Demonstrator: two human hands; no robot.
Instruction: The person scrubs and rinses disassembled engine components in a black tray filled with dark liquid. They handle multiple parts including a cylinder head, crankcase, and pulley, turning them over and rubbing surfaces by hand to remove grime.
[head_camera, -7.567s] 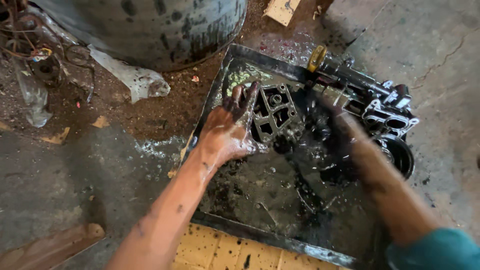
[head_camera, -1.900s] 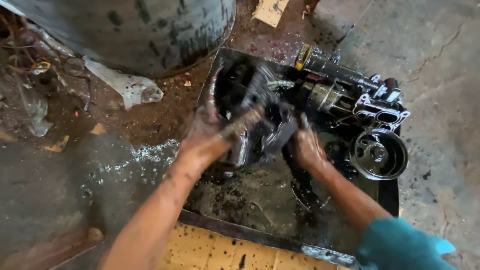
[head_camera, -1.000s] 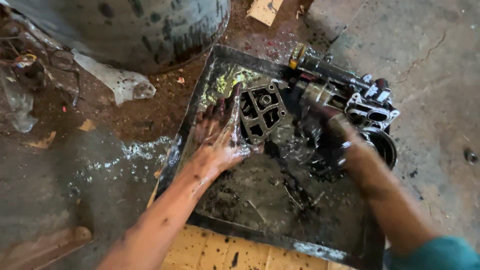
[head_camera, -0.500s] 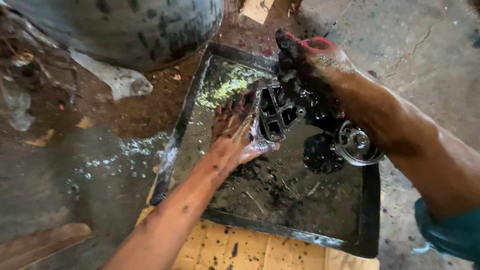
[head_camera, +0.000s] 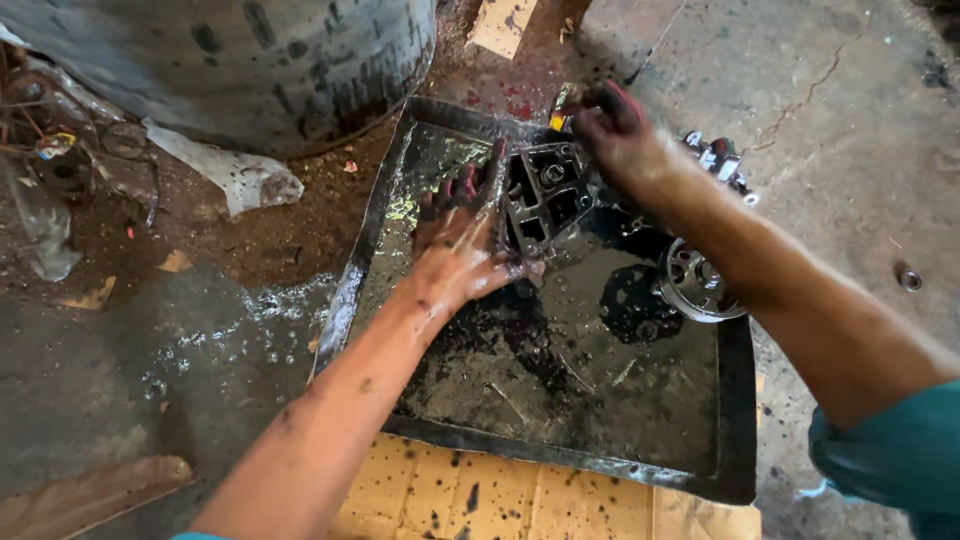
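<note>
A greasy metal engine part (head_camera: 545, 195) with a ribbed face and a round pulley (head_camera: 692, 283) lies in a shallow black metal tray (head_camera: 560, 462) filled with dark oily liquid. My left hand (head_camera: 460, 245), coated in black oil, grips the part's left edge with the fingers pointing up along it. At the top of the part, near a yellow cap, my right hand (head_camera: 625, 140) presses down with curled fingers. Whether it holds anything besides the part is hidden.
A large dirty drum (head_camera: 250, 60) stands at the upper left. Crumpled plastic (head_camera: 235, 175) and wire scraps lie on the stained concrete floor. Spotted yellow cardboard (head_camera: 500, 500) sits under the tray's near edge. A small metal washer (head_camera: 908, 278) rests on the floor at right.
My right hand has drawn back from its raised position over the tray's far edge and come down on the top of the part. The left hand stays on the part's left side.
</note>
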